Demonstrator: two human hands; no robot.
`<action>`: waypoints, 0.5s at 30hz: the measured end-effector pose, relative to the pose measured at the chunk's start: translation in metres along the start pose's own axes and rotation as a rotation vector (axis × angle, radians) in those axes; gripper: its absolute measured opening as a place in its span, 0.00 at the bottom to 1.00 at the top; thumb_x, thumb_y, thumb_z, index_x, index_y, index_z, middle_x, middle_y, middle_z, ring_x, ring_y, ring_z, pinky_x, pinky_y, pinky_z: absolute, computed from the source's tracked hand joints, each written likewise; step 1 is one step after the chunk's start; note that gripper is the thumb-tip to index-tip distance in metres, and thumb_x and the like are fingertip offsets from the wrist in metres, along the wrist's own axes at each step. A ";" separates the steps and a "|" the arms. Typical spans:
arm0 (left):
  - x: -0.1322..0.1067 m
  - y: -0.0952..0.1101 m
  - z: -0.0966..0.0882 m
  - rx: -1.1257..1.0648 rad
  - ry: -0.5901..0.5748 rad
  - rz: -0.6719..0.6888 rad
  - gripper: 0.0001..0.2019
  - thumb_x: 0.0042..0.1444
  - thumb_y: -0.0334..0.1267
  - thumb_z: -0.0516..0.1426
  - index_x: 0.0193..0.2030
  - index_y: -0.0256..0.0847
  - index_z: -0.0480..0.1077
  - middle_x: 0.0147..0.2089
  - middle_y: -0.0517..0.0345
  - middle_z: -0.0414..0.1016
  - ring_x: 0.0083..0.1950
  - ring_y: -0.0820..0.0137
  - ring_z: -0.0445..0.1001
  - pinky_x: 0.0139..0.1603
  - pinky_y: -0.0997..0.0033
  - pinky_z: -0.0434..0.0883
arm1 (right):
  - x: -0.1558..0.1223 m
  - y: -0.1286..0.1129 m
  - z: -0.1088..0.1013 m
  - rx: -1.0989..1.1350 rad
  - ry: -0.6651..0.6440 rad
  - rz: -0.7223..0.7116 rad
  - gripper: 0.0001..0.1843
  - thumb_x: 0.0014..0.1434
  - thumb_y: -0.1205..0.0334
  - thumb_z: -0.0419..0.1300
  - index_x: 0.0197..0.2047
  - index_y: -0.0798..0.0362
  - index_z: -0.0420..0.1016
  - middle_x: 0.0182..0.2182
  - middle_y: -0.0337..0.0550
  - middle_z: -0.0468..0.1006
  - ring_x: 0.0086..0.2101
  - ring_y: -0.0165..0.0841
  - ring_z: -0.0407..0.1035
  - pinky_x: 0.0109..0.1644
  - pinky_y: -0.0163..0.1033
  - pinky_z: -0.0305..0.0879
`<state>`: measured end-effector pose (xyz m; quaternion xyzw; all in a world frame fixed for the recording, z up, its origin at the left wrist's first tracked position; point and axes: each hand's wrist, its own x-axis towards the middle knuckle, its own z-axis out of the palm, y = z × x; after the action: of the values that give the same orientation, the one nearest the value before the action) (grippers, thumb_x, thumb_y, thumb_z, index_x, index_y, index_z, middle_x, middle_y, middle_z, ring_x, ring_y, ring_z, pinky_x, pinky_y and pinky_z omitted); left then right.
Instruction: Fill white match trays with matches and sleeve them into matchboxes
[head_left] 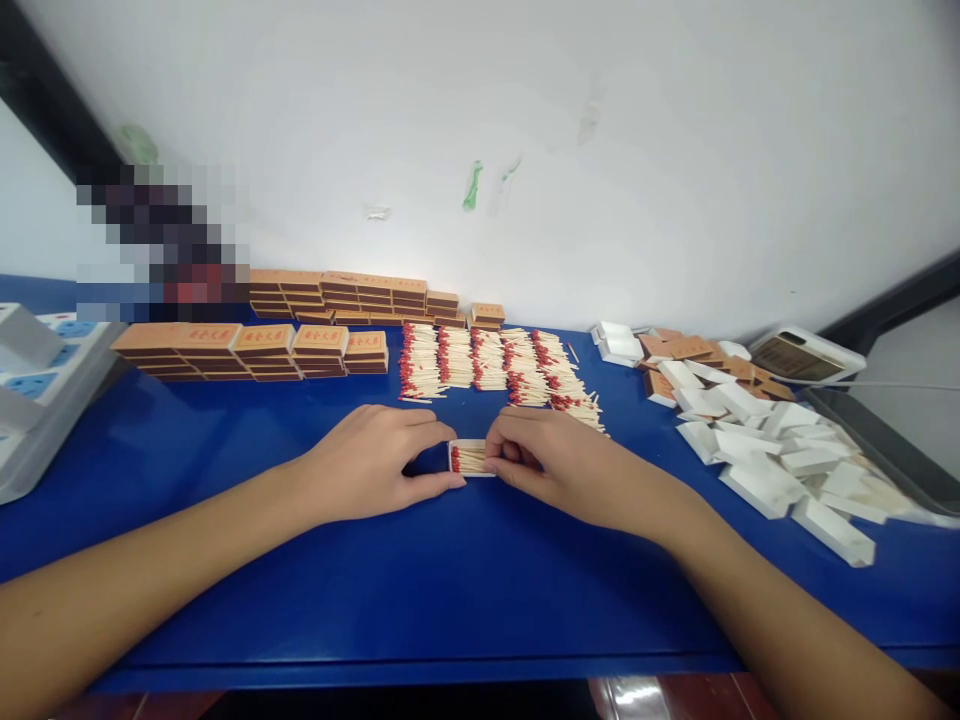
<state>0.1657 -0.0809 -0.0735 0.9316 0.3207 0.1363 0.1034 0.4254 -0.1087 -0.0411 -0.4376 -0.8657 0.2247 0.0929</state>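
A small white matchbox tray (471, 443) lies on the blue table between my hands, with red-tipped matches (469, 460) inside. My left hand (375, 460) is closed on the tray's left end, thumb at the near corner and forefinger at the far one. At the right end, my right hand (559, 455) pinches with thumb and forefinger over the pale ends of the matches. Its fingers cover that end of the tray. Just beyond the hands, loose matches (489, 358) are laid out in several bundles, heads mostly to the left.
Stacked orange matchboxes (264, 340) stand at the back left against the wall. Empty white trays (757, 480) and orange sleeves (686, 348) are heaped on the right. A phone (810, 352) rests behind the heap. A partitioned plastic box (45, 400) sits at far left.
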 end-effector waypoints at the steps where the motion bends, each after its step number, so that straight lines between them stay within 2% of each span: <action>1: 0.000 0.000 0.000 0.001 -0.002 -0.001 0.20 0.70 0.56 0.59 0.56 0.44 0.77 0.36 0.61 0.77 0.33 0.71 0.75 0.34 0.69 0.63 | 0.000 -0.001 0.000 0.003 0.000 -0.004 0.04 0.70 0.67 0.59 0.40 0.51 0.75 0.36 0.40 0.79 0.35 0.32 0.69 0.37 0.38 0.59; 4: 0.000 0.001 -0.001 0.011 -0.008 -0.004 0.20 0.70 0.56 0.58 0.57 0.44 0.77 0.36 0.61 0.77 0.33 0.71 0.75 0.33 0.69 0.62 | -0.001 0.001 -0.006 0.008 0.043 -0.011 0.05 0.69 0.65 0.60 0.39 0.51 0.76 0.33 0.39 0.78 0.33 0.32 0.70 0.36 0.38 0.59; 9: 0.000 0.003 -0.001 0.008 0.032 0.008 0.19 0.69 0.55 0.59 0.55 0.44 0.79 0.36 0.62 0.77 0.32 0.72 0.75 0.33 0.69 0.64 | -0.006 0.031 -0.034 -0.098 0.270 0.110 0.09 0.69 0.58 0.60 0.37 0.50 0.78 0.29 0.40 0.78 0.28 0.32 0.68 0.33 0.39 0.59; 12: -0.001 0.002 0.000 0.000 0.072 0.017 0.19 0.69 0.55 0.60 0.55 0.43 0.79 0.35 0.62 0.77 0.32 0.72 0.75 0.33 0.70 0.64 | -0.005 0.051 -0.042 -0.149 0.180 0.170 0.09 0.67 0.56 0.63 0.35 0.50 0.79 0.30 0.41 0.79 0.30 0.34 0.70 0.33 0.40 0.60; 15: -0.001 0.002 0.000 0.004 0.062 0.021 0.19 0.69 0.54 0.60 0.56 0.43 0.79 0.35 0.62 0.77 0.32 0.72 0.75 0.33 0.69 0.64 | 0.000 0.057 -0.036 -0.078 0.072 0.208 0.11 0.66 0.53 0.64 0.36 0.51 0.80 0.29 0.40 0.79 0.29 0.33 0.69 0.33 0.39 0.61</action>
<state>0.1661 -0.0830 -0.0731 0.9305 0.3141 0.1654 0.0901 0.4793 -0.0675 -0.0360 -0.5361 -0.8198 0.1832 0.0832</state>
